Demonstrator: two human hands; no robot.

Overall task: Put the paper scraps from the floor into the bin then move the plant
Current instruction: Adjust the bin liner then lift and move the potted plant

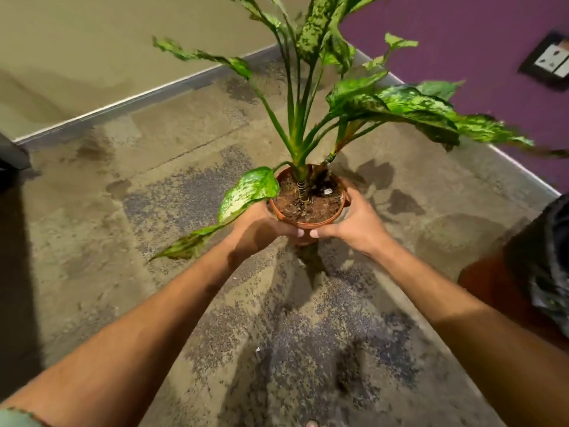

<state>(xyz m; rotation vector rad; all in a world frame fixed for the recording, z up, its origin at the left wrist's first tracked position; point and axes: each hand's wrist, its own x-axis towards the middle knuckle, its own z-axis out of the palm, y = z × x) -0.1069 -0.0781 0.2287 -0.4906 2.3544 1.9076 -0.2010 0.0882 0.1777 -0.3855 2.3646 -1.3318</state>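
Terracotta pot (308, 208) of the plant (311, 97) sits between both hands, left hand (261, 229) and right hand (354, 223) fingers curled round it, stems upright, above the floor (123, 241).

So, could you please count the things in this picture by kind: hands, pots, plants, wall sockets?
Hands: 2, the left hand and the right hand, both gripping the pot.
Pots: 1, the brown pot.
Plants: 1, the green speckled plant.
Wall sockets: 1, the socket plate on the purple wall.
Total: 5.
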